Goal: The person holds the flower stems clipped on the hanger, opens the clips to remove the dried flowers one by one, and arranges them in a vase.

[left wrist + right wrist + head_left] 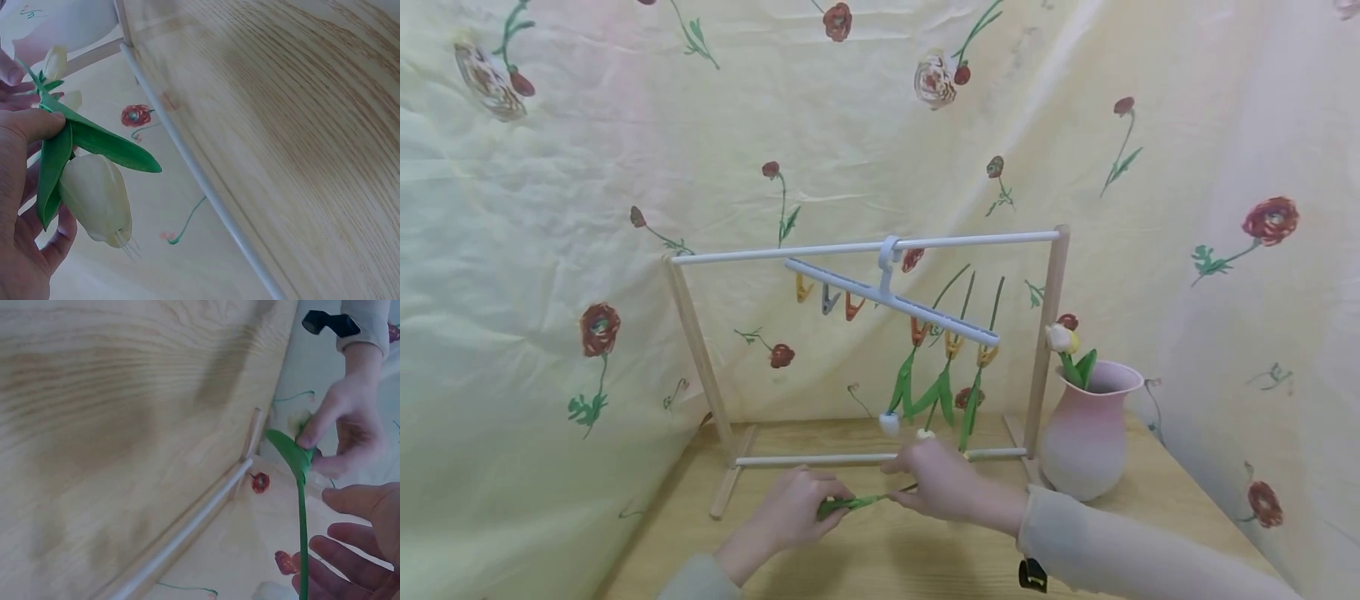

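Table is supporting rack | before rack, left hand is pinching tulip, stem pointing roughly toward rack's right post | right hand is spreading loosely by stem's end

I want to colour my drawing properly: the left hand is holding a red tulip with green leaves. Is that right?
Not quite: the tulip is creamy white, not red, as the left wrist view shows. The left hand is holding it, and its leaves are green.
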The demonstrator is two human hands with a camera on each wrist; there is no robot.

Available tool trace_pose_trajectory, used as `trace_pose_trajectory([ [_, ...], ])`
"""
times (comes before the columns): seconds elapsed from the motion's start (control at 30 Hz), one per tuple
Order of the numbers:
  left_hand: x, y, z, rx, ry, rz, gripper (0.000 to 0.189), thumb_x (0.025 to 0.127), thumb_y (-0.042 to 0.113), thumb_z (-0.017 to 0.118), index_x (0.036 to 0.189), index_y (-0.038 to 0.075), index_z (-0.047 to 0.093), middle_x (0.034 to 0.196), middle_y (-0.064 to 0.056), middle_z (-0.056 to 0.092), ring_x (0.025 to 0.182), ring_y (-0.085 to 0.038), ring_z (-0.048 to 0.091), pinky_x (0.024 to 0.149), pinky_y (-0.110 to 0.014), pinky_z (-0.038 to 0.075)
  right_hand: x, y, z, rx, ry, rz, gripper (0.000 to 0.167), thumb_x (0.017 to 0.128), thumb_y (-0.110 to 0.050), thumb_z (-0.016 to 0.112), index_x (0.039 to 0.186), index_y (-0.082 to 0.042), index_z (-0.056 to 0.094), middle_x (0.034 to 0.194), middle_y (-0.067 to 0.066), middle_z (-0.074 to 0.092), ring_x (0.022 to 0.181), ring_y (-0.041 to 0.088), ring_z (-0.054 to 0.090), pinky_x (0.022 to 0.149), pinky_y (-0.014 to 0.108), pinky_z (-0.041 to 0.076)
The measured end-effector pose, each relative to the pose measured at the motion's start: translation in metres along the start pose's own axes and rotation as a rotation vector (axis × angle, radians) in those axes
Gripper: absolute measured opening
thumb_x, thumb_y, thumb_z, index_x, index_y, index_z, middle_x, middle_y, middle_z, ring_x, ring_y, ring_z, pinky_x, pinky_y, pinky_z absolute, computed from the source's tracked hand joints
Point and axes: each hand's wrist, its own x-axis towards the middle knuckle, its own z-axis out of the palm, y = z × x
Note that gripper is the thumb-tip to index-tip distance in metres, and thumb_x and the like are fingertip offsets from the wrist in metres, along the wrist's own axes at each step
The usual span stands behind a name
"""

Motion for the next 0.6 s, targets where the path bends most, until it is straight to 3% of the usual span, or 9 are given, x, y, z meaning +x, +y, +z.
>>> trace_pose_trajectory([
  [0.13, 0.002, 0.002, 0.000, 0.023, 0.005, 0.006, 0.010, 0.089, 0.021, 0.086, 0.098, 0.023, 0.082, 0.093, 0.012, 0.081, 0.074, 0.009, 0.064, 0.075, -0.022, 0.052, -0.003, -0.002, 0.004, 0.007, -0.014, -0.026, 0.023, 0.086, -0.011, 0.088, 0.108, -0.007, 0.083, 0.103, 0.007, 0.083, 0.091, 0.018, 0.079, 0.073, 0.015, 0.060],
  [0.43, 0.004, 0.003, 0.004, 0.060, 0.017, 0.029, 0.011, 0.089, 0.022, 0.086, 0.100, 0.023, 0.082, 0.094, 0.012, 0.080, 0.077, 0.005, 0.068, 0.079, -0.029, 0.058, -0.003, -0.003, 0.013, -0.040, -0.042, -0.070, 0.012, 0.086, -0.001, 0.086, 0.095, -0.009, 0.084, 0.092, 0.001, 0.082, 0.083, 0.010, 0.076, 0.071, 0.011, 0.057],
  [0.6, 0.005, 0.004, 0.003, 0.050, 0.037, 0.040, 0.011, 0.089, 0.021, 0.086, 0.099, 0.022, 0.083, 0.091, 0.011, 0.080, 0.073, 0.005, 0.065, 0.071, -0.017, 0.047, -0.001, -0.003, 0.016, -0.112, -0.011, -0.105, 0.012, 0.083, -0.001, 0.087, 0.087, -0.012, 0.084, 0.086, -0.004, 0.080, 0.080, 0.007, 0.072, 0.068, 0.010, 0.055],
])
